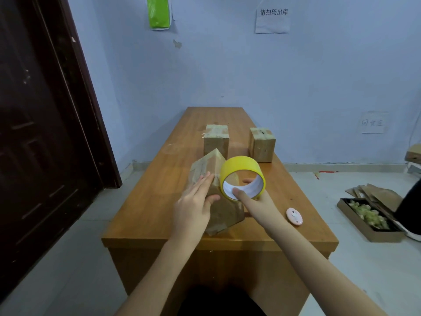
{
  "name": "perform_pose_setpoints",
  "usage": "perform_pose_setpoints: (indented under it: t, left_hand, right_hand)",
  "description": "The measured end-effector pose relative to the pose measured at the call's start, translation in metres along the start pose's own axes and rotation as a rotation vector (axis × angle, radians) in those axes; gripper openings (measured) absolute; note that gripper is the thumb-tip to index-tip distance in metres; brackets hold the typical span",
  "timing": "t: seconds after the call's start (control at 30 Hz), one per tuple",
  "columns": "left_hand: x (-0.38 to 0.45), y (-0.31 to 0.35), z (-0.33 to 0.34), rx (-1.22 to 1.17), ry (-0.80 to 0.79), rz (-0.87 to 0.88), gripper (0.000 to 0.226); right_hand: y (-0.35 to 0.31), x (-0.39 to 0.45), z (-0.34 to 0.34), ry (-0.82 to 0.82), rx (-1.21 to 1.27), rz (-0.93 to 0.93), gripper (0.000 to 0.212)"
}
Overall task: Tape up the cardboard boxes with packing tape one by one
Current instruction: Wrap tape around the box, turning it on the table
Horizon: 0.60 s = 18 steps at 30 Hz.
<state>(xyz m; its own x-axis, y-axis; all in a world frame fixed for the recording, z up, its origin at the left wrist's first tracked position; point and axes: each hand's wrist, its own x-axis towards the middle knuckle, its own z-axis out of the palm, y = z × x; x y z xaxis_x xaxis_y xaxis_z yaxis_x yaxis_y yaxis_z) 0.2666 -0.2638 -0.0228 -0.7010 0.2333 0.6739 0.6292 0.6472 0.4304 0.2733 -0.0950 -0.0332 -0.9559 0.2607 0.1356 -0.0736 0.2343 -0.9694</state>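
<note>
The left hand (193, 201) lay with straight fingers flat against the tilted brown cardboard box (216, 201), which stood on one edge near the front of the long orange-brown wooden worktop (145, 201). Just right of it, the right hand (252, 197) had its grip clamped on the yellow roll of packing tape (241, 169), thumb inside the core, the roll touching the box. A small pink oval gadget (294, 216) lay further right.

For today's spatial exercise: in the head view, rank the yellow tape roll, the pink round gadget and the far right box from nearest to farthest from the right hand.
1. Yellow tape roll: held by the right hand.
2. Pink round gadget: on the table, just right.
3. Far right box: farther back on the table.
</note>
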Motion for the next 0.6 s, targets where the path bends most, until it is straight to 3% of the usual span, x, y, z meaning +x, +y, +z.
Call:
perform_pose_setpoints:
  t: [0.1, 0.23, 0.43, 0.5, 0.6]
  left_hand:
    - [-0.002, -0.007, -0.002, -0.047, 0.008, -0.041, 0.052]
    - [-0.005, -0.018, -0.007, -0.017, -0.013, -0.051, 0.057]
    - [-0.02, -0.044, -0.02, -0.192, -0.067, -0.252, 0.05]
    - [-0.023, -0.046, -0.024, -0.121, -0.083, -0.249, 0.051]
    - [-0.024, -0.041, -0.029, 0.197, -0.025, -0.055, 0.051]
  right_hand:
    - [-0.01, 0.002, 0.006, -0.036, -0.021, 0.013, 0.011]
    - [-0.031, 0.005, 0.007, -0.117, -0.144, -0.065, 0.012]
    - [-0.045, 0.007, 0.016, -0.189, -0.279, -0.119, 0.007]
    - [-0.051, 0.011, 0.016, -0.239, -0.299, -0.099, 0.006]
    - [-0.06, 0.016, 0.016, -0.312, -0.388, -0.096, 0.006]
